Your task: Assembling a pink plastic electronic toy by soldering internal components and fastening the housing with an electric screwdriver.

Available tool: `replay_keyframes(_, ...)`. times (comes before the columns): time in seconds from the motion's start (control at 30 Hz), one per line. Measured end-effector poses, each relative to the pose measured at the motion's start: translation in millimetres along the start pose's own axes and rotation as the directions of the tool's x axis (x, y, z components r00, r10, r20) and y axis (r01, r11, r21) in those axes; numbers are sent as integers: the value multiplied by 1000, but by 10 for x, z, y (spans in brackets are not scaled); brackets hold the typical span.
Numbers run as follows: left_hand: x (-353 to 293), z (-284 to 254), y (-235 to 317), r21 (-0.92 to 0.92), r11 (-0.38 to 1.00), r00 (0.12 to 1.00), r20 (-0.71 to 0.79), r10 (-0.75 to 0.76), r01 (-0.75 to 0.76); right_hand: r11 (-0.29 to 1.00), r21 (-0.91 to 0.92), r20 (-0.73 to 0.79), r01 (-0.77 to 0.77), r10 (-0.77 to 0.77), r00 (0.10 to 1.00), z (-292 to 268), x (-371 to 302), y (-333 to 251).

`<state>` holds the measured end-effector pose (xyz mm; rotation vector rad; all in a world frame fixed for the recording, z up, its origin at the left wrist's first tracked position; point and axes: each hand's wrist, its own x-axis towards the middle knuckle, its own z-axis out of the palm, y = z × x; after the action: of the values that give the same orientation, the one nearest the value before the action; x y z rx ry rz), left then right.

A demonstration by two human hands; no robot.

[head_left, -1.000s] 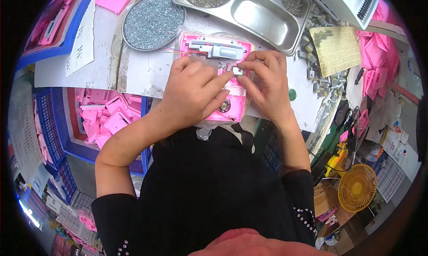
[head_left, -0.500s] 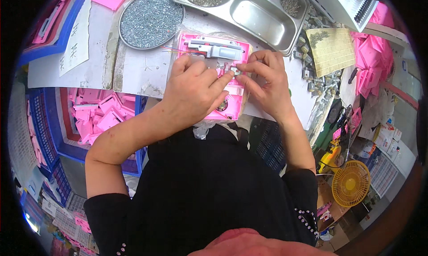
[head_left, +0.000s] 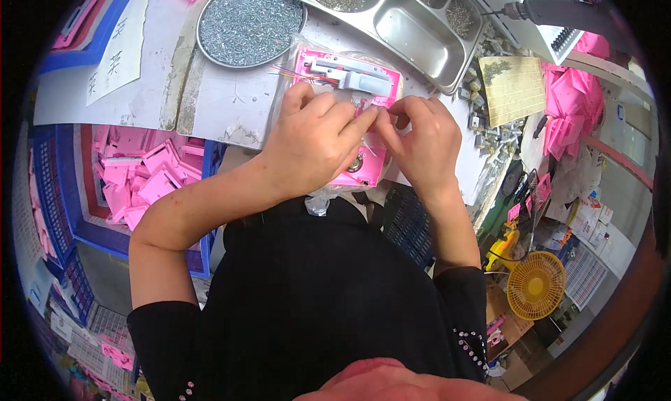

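Note:
A pink plastic housing (head_left: 374, 169) lies on the worktable, over clear plastic wrap. Fixed across its upper part is a grey module (head_left: 363, 84), with thin coloured wires (head_left: 307, 76) running out to the left. A round metal part (head_left: 355, 163) shows low in the housing. My left hand (head_left: 307, 142) rests over the housing's left side, index finger stretched to the middle and the others curled. From the right, my right hand (head_left: 423, 139) meets that fingertip with thumb and index finger pinched. Whatever lies between the fingertips is hidden.
A round dish (head_left: 200, 41) of screws and a steel compartment tray (head_left: 412, 34) with small hardware stand behind. An electric screwdriver (head_left: 559, 11) hangs at upper right. Small metal parts (head_left: 500, 139) lie below it, near a yellow sheet (head_left: 514, 86). Left, a blue crate (head_left: 140, 251) holds pink pieces.
My right thumb and index finger have closed in against my left fingertip, hiding the small pale part seen there before. The view has shifted slightly, and more of the screwdriver shows.

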<state>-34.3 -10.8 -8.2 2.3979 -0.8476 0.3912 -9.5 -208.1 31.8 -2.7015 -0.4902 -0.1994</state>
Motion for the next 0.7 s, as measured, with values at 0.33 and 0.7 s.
replay_keyframes(0.33,7,32,-10,95,995,998,59,-10,4,952,229,27,-202,202,979,105,-118,98)
replay_keyframes(0.7,51,44,33,-3,1000,1000,28,-13,13,761,476,166,-441,415,895,79,-249,178)
